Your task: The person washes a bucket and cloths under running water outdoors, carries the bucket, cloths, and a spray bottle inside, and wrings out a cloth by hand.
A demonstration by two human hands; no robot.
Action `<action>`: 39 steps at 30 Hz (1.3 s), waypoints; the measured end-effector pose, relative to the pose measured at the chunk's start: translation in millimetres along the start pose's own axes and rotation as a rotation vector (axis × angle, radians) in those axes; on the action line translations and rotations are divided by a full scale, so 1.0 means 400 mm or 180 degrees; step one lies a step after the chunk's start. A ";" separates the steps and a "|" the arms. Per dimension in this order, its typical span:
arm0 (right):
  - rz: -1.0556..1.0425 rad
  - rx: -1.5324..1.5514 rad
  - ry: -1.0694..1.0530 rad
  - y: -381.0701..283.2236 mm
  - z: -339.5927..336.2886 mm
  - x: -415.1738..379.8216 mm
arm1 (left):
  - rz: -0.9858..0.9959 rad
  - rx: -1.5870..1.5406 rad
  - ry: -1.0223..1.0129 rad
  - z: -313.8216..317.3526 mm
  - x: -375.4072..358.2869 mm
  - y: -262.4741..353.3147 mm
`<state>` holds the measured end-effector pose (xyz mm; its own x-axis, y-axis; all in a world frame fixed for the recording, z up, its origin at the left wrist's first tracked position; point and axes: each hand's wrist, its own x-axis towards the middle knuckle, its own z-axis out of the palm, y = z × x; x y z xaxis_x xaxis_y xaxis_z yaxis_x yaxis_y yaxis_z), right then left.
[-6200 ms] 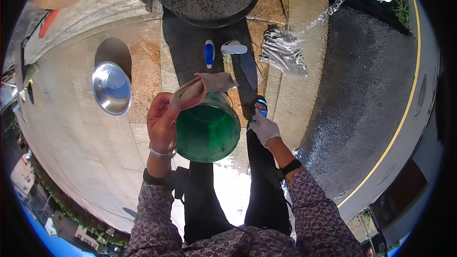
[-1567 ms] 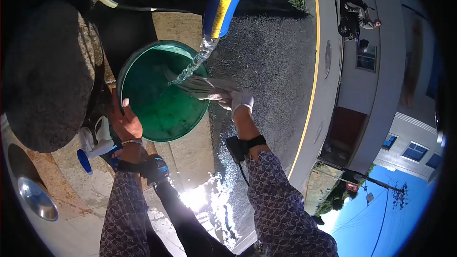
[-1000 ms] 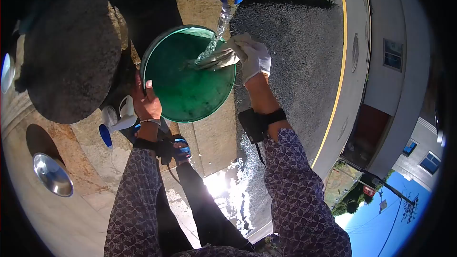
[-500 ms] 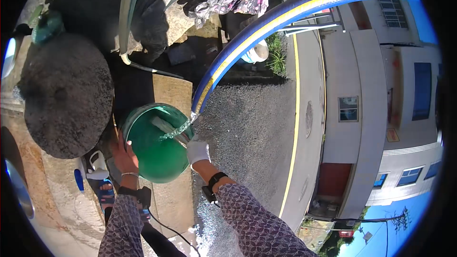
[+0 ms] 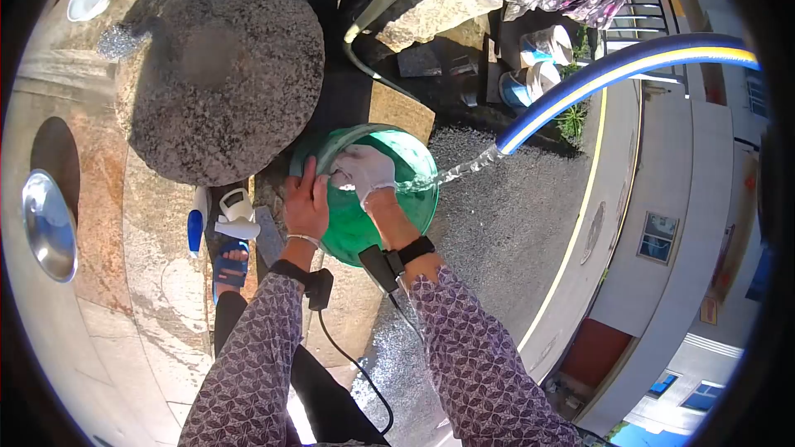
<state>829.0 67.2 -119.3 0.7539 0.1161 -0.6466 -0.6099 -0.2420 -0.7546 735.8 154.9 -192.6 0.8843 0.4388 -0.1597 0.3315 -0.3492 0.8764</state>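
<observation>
A green bucket is tilted so that its inside faces me. My left hand is bare and grips the bucket at its left rim. In a white glove, my right hand reaches inside the bucket against the inner wall. Its fingers are curled, and anything in them is hidden. From the right, a blue hose with a yellow stripe pours a stream of water into the bucket beside the glove.
A large round stone slab stands left of the bucket. A metal bowl, a white plastic piece and a sandaled foot are at lower left. White pails stand behind, and a road runs along the right.
My right hand has moved from the bucket's right rim into its inside. The view has shifted, so the bucket and stone slab appear further right. Water still runs from the hose.
</observation>
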 end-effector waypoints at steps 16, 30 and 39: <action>0.0207 -0.3799 -0.0083 0.308 -0.181 -0.268 | -0.0247 0.0472 0.0029 0.044 0.014 0.060; -0.0409 -0.2943 0.0646 0.380 -0.183 -0.408 | 0.3165 0.2083 -0.2611 -0.013 -0.214 0.051; 0.0340 -0.2586 0.1081 0.481 -0.346 -0.508 | 0.3279 0.2589 -0.2112 0.039 -0.188 0.050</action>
<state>592.3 -136.1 -117.7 0.8134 -0.2072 -0.5436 -0.4169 -0.8593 -0.2963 681.1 102.1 -170.0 0.7506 -0.6607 -0.0082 -0.6336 -0.7233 0.2745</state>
